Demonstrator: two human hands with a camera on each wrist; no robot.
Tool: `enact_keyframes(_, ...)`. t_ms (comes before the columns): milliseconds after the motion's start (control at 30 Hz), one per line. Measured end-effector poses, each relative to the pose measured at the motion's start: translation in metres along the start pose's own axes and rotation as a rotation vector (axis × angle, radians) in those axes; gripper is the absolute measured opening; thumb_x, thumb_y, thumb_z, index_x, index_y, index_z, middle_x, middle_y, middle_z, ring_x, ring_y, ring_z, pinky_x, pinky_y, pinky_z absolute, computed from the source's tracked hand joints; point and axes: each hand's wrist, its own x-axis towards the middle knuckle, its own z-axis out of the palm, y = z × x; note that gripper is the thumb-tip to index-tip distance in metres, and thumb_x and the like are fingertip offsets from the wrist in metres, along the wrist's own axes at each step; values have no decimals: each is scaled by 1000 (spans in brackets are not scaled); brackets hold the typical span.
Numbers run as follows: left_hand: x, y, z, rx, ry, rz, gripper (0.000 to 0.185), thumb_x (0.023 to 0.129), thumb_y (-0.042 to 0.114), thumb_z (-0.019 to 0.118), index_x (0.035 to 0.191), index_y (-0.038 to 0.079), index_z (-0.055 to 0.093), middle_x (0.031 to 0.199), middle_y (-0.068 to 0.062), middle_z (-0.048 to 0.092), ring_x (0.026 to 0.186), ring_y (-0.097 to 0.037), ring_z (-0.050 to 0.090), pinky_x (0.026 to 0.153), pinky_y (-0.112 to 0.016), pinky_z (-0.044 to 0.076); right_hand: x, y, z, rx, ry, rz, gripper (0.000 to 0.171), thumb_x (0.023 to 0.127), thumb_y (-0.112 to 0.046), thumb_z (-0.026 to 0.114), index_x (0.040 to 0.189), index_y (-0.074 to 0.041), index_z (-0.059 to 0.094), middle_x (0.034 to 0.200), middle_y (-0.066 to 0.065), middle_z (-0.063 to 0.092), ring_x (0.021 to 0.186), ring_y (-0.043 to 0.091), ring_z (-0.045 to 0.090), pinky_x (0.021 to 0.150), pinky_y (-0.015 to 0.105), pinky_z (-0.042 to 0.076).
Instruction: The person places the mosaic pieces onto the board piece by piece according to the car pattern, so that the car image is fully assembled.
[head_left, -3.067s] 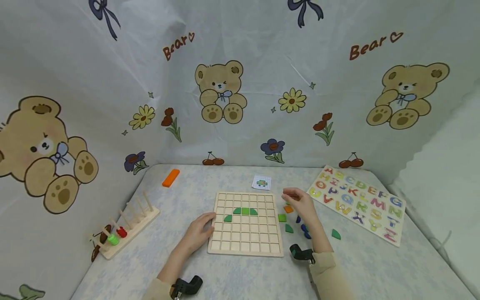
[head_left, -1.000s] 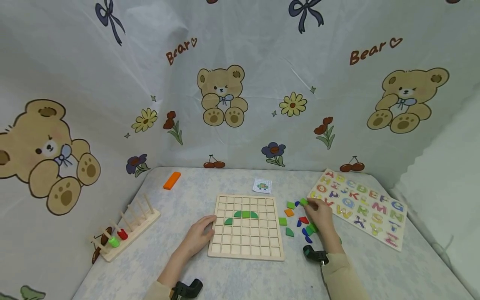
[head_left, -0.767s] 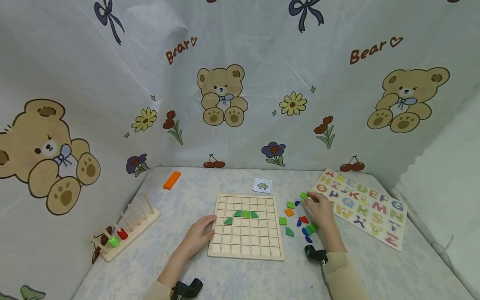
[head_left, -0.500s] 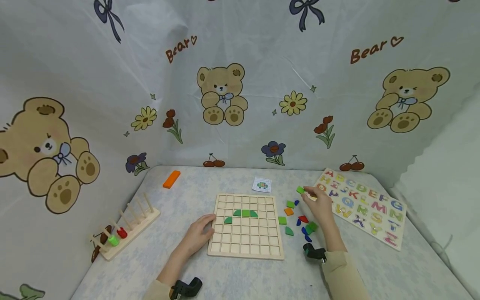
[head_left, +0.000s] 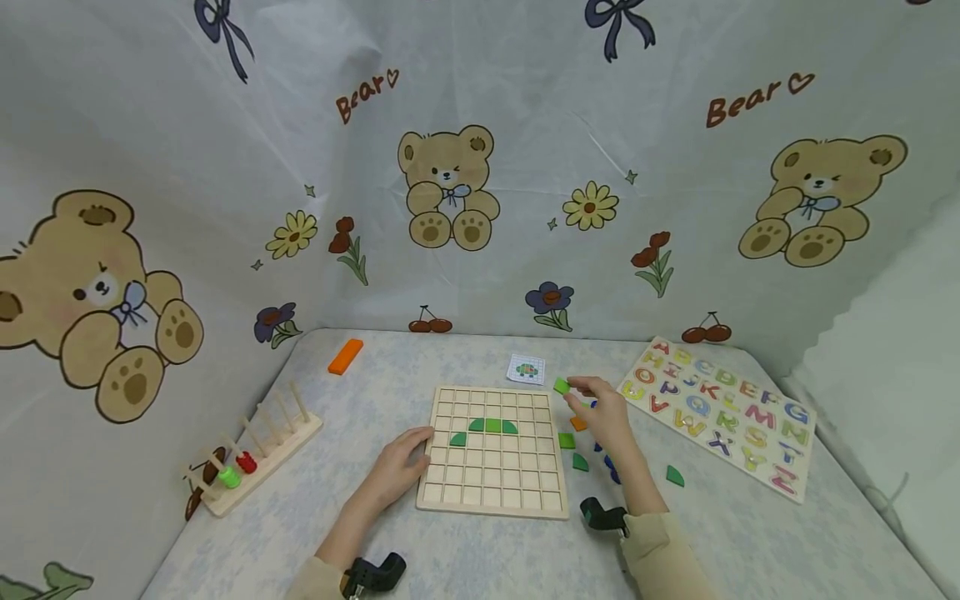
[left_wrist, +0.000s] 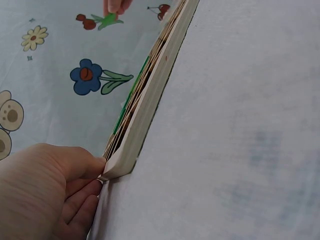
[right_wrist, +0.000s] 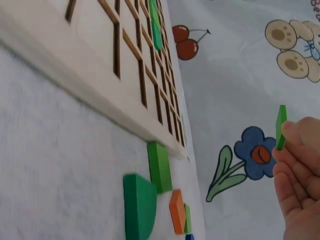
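- Evidently the left hand [head_left: 401, 467] lay with relaxed fingers against the near-left edge of the grid board [head_left: 491, 487], likely steadying it on the surface [head_left: 480, 558].
- Right hand [head_left: 607, 417] pinched a green square tile [head_left: 561, 386] between fingertips, lifted clear above the board's far-right corner.
- Spare tiles [head_left: 579, 461] lay right of the board, within reach.
- A pattern card [head_left: 526, 367] lay just beyond, seemingly for reference.

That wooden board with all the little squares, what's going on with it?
A person is filling the wooden grid board with coloured pieces. The left hand rests on the board's left edge. The right hand pinches a small light green square tile in the air near the board's far right corner. Four green pieces already sit in the grid, and more loose coloured pieces lie on the table beside it.
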Motion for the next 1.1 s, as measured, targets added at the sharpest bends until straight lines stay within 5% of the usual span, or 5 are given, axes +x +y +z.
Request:
enact_keyframes(800,1,0,0,-6,2,0,44,92,7,59,135,0,50,137,-14,47,129,-30,41,104,-45,35,-15,-49,58,71,-212,-82,26,84,-11,73,109,-6,69,105,1,66,94,21,60,81,37,52)
enact_keyframes(1100,1,0,0,-4,-2,-5,45,92,7,60,135,0,50,137,-14,48,129,-30,41,105,-46,35,-19,-56,70,127,-255,-172,25,84,-7,72,108,-2,68,103,7,66,91,25,60,78,44,53)
